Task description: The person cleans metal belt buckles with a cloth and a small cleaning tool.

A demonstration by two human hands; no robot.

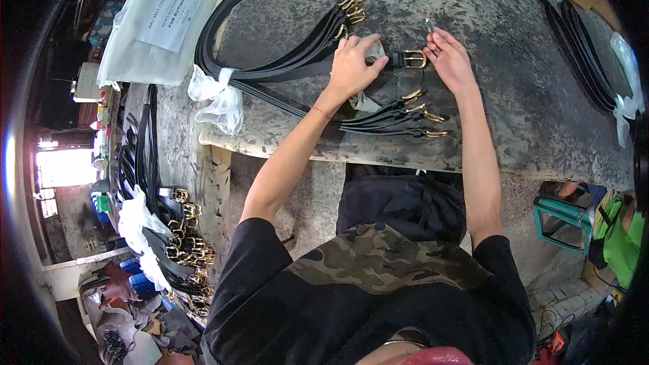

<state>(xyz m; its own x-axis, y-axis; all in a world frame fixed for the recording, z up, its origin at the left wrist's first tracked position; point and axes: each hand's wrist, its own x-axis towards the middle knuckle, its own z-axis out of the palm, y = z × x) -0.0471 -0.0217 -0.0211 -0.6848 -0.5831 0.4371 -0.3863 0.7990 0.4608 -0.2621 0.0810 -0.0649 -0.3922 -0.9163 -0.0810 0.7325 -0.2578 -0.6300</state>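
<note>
My left hand (353, 67) lies palm down over a black belt (307, 68), thumb and index finger apart. A crumpled grey cloth-like piece (365, 103) shows beneath that hand; whether the fingers press on it is hidden. The belt's gold buckle (414, 59) points right, between my two hands. To its right, my right hand (449, 61) is raised with its fingertips pinched on a small shiny metal piece (428, 25), too small to name. Other black belts with gold buckles (353, 7) fan out above and below, bound at the left by a white plastic wrap (220, 98).
A clear plastic bag with a printed sheet (172, 10) lies at the upper left. More wrapped belts (581, 54) are at the right of the worn table (514, 115). Buckled belts (186, 243) hang at the lower left. A green metal frame (562, 223) stands lower right.
</note>
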